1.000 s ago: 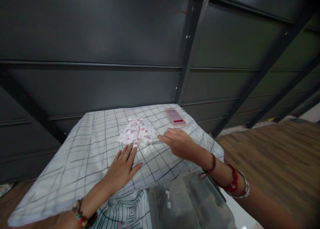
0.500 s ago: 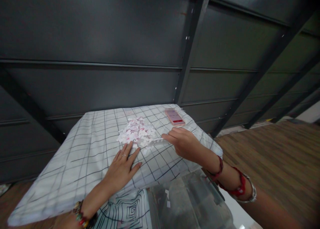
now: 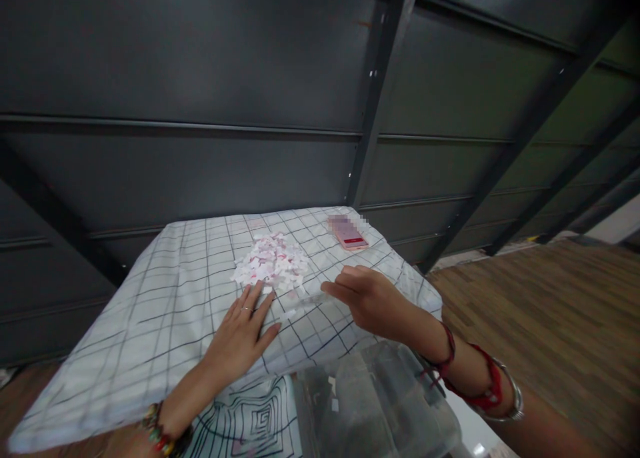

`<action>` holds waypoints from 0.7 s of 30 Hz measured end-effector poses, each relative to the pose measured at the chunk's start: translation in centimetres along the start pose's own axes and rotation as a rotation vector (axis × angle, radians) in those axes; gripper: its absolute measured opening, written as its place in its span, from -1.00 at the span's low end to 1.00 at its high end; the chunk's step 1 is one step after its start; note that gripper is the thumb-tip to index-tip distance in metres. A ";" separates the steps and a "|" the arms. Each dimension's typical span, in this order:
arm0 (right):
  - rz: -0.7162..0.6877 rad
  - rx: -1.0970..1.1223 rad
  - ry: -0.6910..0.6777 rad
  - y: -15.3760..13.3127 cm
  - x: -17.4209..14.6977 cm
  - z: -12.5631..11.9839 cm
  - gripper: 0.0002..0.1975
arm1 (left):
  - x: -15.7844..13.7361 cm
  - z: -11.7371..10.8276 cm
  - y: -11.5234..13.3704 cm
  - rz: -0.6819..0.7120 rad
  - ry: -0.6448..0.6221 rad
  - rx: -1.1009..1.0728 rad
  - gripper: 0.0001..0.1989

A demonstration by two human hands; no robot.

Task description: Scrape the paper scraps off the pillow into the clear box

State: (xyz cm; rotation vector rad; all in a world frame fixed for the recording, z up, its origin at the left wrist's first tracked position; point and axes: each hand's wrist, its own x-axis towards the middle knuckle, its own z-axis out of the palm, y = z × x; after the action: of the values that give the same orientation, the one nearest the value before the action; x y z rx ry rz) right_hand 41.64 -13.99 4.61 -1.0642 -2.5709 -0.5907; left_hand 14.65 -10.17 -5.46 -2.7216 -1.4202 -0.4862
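Observation:
On the checked cloth (image 3: 190,298) lies a loose heap of small torn paper bits (image 3: 273,261), white with pink and red marks. My left hand (image 3: 243,331) rests flat on the cloth, fingers spread, its fingertips at the heap's near edge. Between the thumb and fingers of my right hand (image 3: 367,298) is one end of a thin, pale, partly see-through strip (image 3: 303,305). Blur hides its exact kind. The strip points left and toward me, low over the cloth, apart from the heap and close to my left thumb.
A pink-edged phone (image 3: 351,235) lies at the cloth's far right. Nearer me stands a clear plastic box (image 3: 370,405) with a few paper scraps on it, beside a black-line patterned cloth (image 3: 250,421). Dark metal panels (image 3: 250,171) rise behind the table.
My right hand has moved slightly toward me, swinging the strip away from the heap and closer to my left thumb. My left hand stays almost in place.

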 end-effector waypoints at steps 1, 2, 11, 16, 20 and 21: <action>-0.001 0.005 0.021 -0.1 0.0 0.0 -0.64 | -0.1 0.1 -0.1 0.002 0.021 -0.007 -0.39; -0.003 0.009 0.043 -0.2 0.1 0.0 -0.64 | -0.1 0.2 -0.1 -0.001 0.037 -0.013 -0.39; -0.051 0.143 -0.062 1.1 0.0 -0.2 -0.59 | -0.6 0.1 -0.4 0.024 0.048 -0.019 -0.21; 0.061 0.251 -0.029 2.4 -1.4 -1.2 -0.61 | -0.4 0.0 -0.3 0.066 0.048 0.011 -0.15; 0.062 0.208 -0.048 2.5 -1.1 -0.2 -0.58 | 0.6 -0.1 0.1 0.121 0.032 0.019 -0.05; 0.054 0.204 -0.060 2.5 -1.0 0.0 -0.58 | 0.9 -0.1 0.3 0.128 0.028 0.016 -0.03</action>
State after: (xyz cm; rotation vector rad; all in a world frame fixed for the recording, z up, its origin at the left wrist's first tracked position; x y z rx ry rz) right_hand 44.15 -12.94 4.86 -1.0919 -2.5765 -0.2792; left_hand 15.29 -9.65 -5.05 -2.7592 -1.2284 -0.5013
